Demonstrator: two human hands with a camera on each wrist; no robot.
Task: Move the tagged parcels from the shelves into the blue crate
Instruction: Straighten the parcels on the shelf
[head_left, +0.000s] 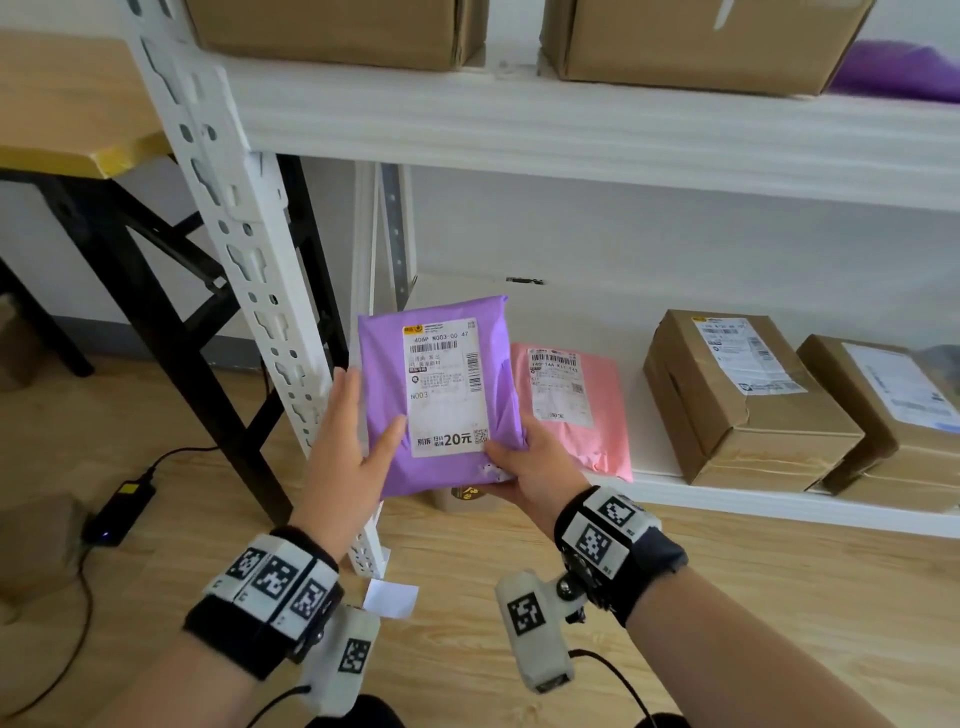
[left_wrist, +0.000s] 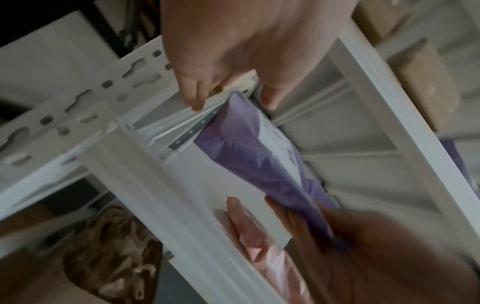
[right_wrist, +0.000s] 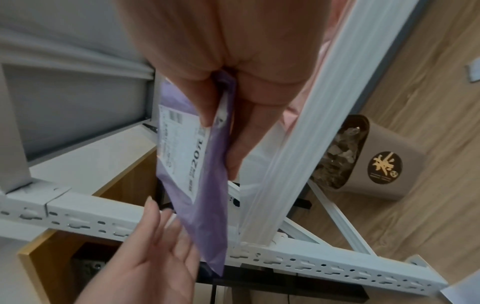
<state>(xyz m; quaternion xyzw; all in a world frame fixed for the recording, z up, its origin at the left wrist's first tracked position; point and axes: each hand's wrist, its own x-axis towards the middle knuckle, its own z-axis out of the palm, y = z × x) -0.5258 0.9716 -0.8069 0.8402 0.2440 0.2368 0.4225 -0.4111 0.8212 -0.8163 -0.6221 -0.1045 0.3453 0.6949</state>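
Note:
A purple poly parcel (head_left: 384, 374) with a white shipping label is held up in front of the lower shelf (head_left: 779, 506). My right hand (head_left: 514, 462) pinches its lower right corner, thumb on the label side; the right wrist view shows that pinch (right_wrist: 221, 115) on the parcel (right_wrist: 207, 205). My left hand (head_left: 358, 415) lies along the parcel's left edge, fingers straight and thumb resting on the front. In the left wrist view the parcel (left_wrist: 233, 164) sits loosely between thumb and fingers (left_wrist: 194, 98). A pink tagged parcel (head_left: 576, 410) lies on the shelf behind. The blue crate is in none of the views.
Two labelled cardboard boxes (head_left: 743, 400) (head_left: 893, 415) sit on the lower shelf to the right. Two more boxes (head_left: 332, 31) (head_left: 696, 41) and another purple parcel (head_left: 904, 73) are on the upper shelf. The white shelf upright (head_left: 244, 249) stands just left of my hands. A brown bin (right_wrist: 376, 160) sits under the shelf, and a power adapter (head_left: 119, 512) lies on the floor.

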